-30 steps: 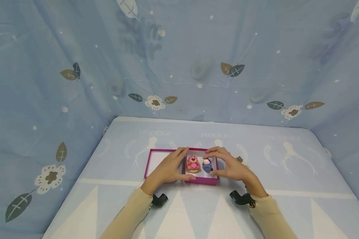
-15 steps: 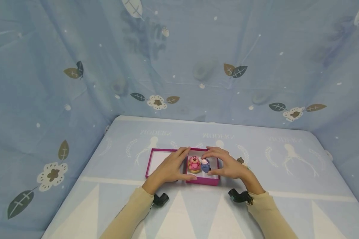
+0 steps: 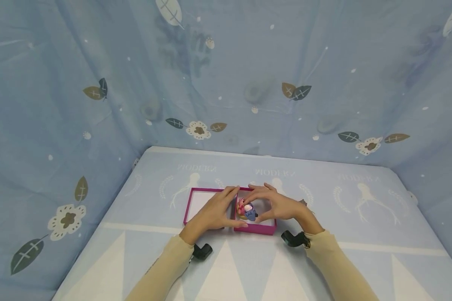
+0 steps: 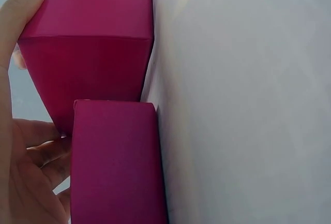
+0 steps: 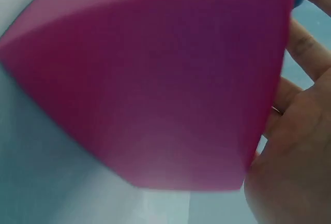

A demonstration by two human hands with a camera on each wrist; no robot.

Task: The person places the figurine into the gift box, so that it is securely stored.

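Observation:
My left hand spans the left side of a magenta box in the head view, thumb at the front rim and fingertips at the back rim. Inside the box, at its left, sits a pink bear figurine, partly covered. With thumb and fingers my right hand pinches a blue figurine with a pale top, which overlaps the bear. In the left wrist view, the thumb lies along the top edge of the box. The box wall fills much of the right wrist view and hides the figurines' bodies.
A shallow magenta-edged tray or lid with a white inside lies against the box's left side, partly under my left hand. A small grey object shows behind the right wrist. A patterned cloth covers the table; blue curtains stand around.
My right hand has moved left inside the box with the blue figurine, from the box's right side to over the pink bear. My left hand keeps its place on the box.

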